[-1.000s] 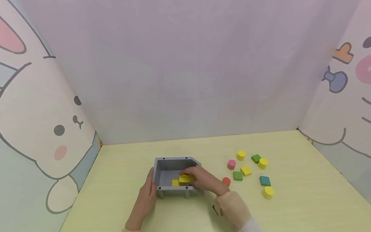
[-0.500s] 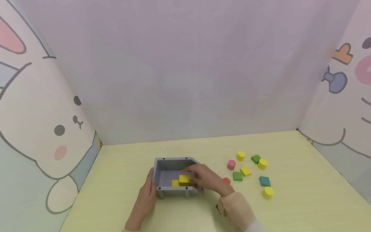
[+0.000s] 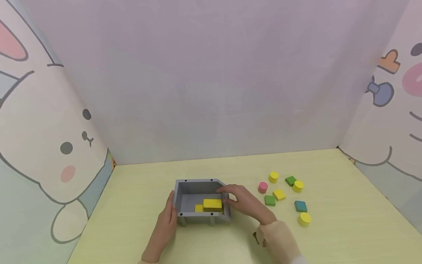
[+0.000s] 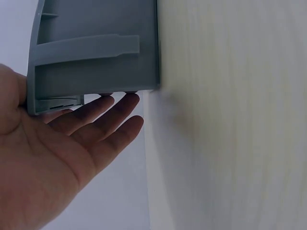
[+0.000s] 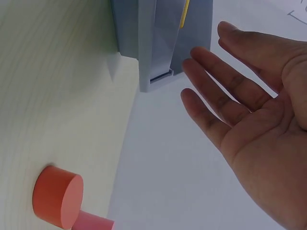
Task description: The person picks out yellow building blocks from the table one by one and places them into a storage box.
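A small grey storage bin (image 3: 192, 219) stands on the table. In it lie a yellow rectangular block (image 3: 212, 204) and, to its left, a smaller yellow piece (image 3: 199, 208). My left hand (image 3: 166, 222) rests against the bin's left side. In the left wrist view its extended fingers (image 4: 108, 122) touch the grey wall. Over the bin's right, lower end is my right hand (image 3: 245, 201), its fingers spread and holding nothing. The right wrist view shows that palm (image 5: 268, 139) beside the bin's front lip (image 5: 148, 52), with a yellow edge (image 5: 183, 14) visible inside.
Several loose blocks lie right of the bin, among them a pink cylinder (image 3: 262, 187), a green square (image 3: 270, 200), a yellow square (image 3: 279, 194), a teal square (image 3: 300, 206) and a yellow cylinder (image 3: 304, 219). A red cylinder (image 5: 56, 196) shows in the right wrist view.
My right hand has let go of the yellow rectangular block inside the bin and drawn back to the right. The left hand and the bin have stayed in place.
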Tool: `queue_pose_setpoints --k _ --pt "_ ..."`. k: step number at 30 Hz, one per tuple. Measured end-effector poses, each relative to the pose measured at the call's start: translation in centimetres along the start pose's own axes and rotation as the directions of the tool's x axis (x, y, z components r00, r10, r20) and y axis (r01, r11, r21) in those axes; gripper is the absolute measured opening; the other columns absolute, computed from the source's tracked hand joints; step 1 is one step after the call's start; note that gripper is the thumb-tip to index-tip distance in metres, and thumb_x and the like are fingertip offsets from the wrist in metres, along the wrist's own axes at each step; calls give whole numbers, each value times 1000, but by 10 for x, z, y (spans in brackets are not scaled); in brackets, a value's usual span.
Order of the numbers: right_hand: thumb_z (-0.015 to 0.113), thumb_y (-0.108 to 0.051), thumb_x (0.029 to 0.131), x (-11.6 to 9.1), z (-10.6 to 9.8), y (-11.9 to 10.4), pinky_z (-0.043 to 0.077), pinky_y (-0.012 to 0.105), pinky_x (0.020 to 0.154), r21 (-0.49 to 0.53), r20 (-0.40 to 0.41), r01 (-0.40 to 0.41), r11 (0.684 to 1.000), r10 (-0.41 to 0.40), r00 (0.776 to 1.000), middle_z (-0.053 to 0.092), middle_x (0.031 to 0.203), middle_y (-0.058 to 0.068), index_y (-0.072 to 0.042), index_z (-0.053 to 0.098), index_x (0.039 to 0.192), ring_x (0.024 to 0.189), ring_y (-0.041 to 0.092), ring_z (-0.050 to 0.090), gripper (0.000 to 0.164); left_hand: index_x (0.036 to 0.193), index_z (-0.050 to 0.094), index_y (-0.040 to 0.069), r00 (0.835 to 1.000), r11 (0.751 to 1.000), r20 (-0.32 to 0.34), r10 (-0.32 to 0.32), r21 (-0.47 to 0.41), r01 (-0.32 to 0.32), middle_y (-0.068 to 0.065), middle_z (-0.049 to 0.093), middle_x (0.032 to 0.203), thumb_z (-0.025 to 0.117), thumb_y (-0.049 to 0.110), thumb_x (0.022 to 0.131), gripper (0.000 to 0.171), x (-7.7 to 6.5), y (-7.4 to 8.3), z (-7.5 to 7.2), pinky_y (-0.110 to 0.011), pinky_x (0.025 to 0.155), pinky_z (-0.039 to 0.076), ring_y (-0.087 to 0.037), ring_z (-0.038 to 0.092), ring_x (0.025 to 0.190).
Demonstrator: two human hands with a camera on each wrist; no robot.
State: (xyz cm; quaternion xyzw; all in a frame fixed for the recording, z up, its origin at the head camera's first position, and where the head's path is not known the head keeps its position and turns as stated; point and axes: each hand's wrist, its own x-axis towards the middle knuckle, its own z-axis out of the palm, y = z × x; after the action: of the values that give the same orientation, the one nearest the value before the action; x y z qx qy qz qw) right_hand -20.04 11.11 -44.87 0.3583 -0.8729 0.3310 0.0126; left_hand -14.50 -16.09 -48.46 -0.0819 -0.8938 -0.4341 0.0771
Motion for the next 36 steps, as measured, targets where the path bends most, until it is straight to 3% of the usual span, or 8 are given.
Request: queue_pose_setpoints --k 17,30,36 --pt "65 -2 79 -23 -11 15 51 49 86 -58 -90 -19 998 14 996 67 109 13 0 61 110 102 28 58 32 142 19 -3 999 999 -23 38 13 -37 -32 31 141 30 6 98 46 -1 -2 2 -59 100 34 -39 30 127" --pt "64 -9 82 -51 -27 27 49 51 90 -30 -85 -218 975 215 973 64 113 10 -6 61 112 107 28 55 30 143 17 -2 1000 1000 -4 14 -5 -14 -30 28 143 30 6 98 47 -2 3 0 -58 102 32 -37 29 128" --pt "64 -6 81 -65 -37 33 47 52 90 -33 -109 -254 967 249 962 64 113 11 -3 61 112 108 29 55 32 143 18 -2 999 999 -11 39 -6 -39 -32 30 142 30 6 98 47 -1 5 0 -59 101 33 -39 30 127"
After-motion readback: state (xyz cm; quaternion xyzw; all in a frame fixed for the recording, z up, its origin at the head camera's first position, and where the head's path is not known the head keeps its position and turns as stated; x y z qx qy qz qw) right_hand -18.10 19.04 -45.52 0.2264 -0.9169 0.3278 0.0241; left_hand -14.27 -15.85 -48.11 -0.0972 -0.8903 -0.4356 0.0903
